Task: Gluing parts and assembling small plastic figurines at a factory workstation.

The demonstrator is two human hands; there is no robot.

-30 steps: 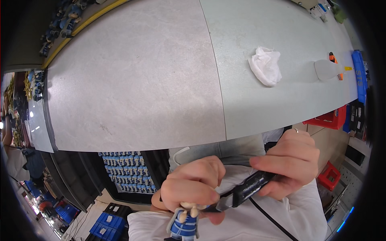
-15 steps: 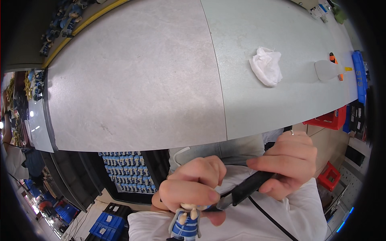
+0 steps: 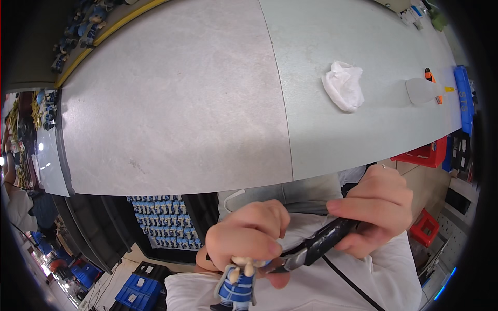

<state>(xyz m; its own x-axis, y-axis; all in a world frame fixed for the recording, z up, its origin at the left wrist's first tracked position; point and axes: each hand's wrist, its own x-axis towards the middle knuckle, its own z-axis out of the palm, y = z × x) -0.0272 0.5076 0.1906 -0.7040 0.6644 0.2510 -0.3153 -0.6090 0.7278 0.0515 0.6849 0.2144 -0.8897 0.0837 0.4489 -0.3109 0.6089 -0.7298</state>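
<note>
Showing its blue-and-white clothes and dark shoes, a small figurine [image 3: 238,287] was over the person's lap, short of the table's near edge. The left hand [image 3: 246,233] had its fingers curled closed around the figurine's head, which they mostly hid. Just beside that head was the metal tip of a black tool [image 3: 329,241]; whether the two touched could not be told. The right hand [image 3: 374,212] had its fingers wrapped around the tool's handle, with a ring on one of them. A black cable [image 3: 355,286] ran below the tool across the white clothing [image 3: 311,293].

Left of the lap, beneath the table, rows of similar figurines [image 3: 166,223] lay packed together. On the table [image 3: 181,103], beyond the hands, were a crumpled white cloth [image 3: 343,87] and, farther right, a translucent bottle [image 3: 420,90] with a yellow tip. Below the table's right edge stood a red stool [image 3: 425,228].
</note>
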